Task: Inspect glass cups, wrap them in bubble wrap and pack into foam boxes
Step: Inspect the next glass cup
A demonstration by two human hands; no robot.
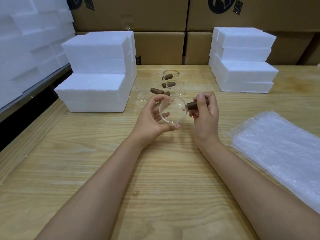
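A clear glass cup (173, 110) with a short brown wooden handle (193, 105) is held above the middle of the wooden table, its mouth tilted toward me. My left hand (152, 116) cups the glass body with curled fingers and thumb. My right hand (206, 110) grips the brown handle. Behind them, several more glass cups with brown handles (167, 84) stand on the table. A stack of bubble wrap sheets (280, 153) lies at the right. White foam boxes are stacked at the back left (97, 70) and back right (244, 61).
Cardboard boxes (155, 14) form a wall behind the table. More white foam pieces (26, 40) pile up at the far left beyond the table's edge. Bare wooden table top (121, 170) stretches under my forearms.
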